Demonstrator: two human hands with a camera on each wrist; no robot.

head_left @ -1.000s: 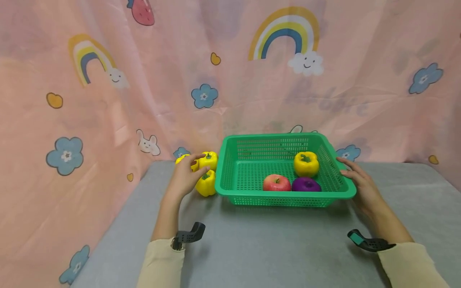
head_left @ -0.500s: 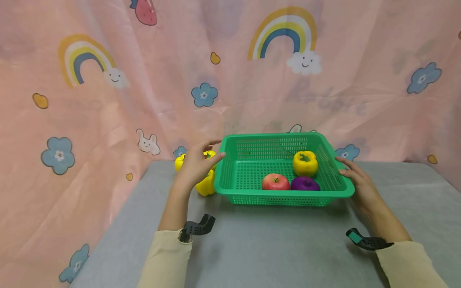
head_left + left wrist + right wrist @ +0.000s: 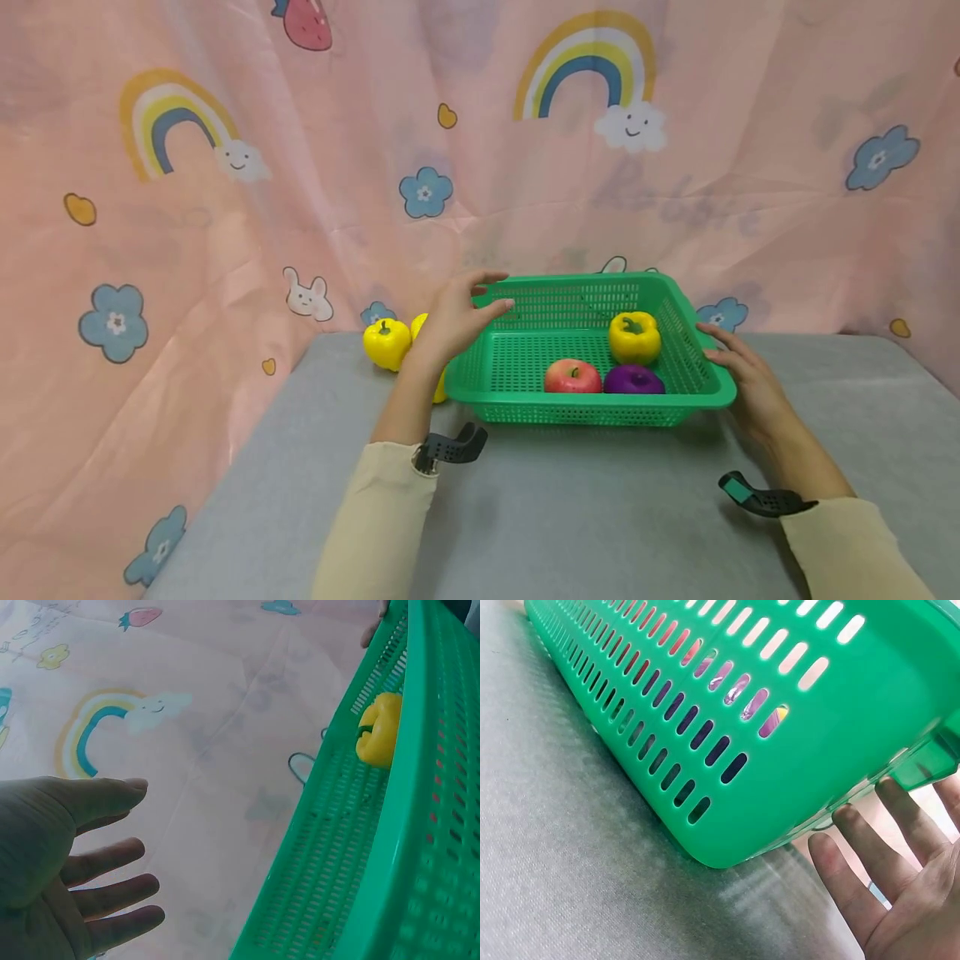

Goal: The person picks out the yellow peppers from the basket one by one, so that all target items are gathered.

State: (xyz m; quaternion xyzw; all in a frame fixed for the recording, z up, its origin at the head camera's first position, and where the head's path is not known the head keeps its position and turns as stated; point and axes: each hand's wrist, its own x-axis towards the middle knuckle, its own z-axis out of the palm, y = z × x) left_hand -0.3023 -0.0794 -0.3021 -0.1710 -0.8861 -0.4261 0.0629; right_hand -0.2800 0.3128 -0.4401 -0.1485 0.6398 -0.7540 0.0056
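Note:
A green plastic basket (image 3: 585, 400) with slotted sides stands on the table. Inside, toward its right end, lie a yellow bell pepper (image 3: 634, 337), a red apple (image 3: 573, 377) and a purple round vegetable or fruit (image 3: 634, 379). My left hand (image 3: 457, 321) hovers over the basket's left rim, holding nothing; the left wrist view shows its fingers (image 3: 112, 896) spread out. My right hand (image 3: 753, 387) rests against the basket's right end, its fairly straight fingers (image 3: 870, 855) right at the wall under the rim. Left of the basket sits a yellow bell pepper (image 3: 387, 344), with others partly hidden behind my left hand.
The basket and peppers stand on a grey table (image 3: 570, 517). Behind it hangs a pink curtain (image 3: 352, 150) printed with rainbows and flowers, close to the table's back edge. Each wrist wears a black camera mount (image 3: 453, 446).
My left hand has moved right from over the yellow bell peppers to above the basket's left rim. It carries nothing. The right hand and the basket stay in place.

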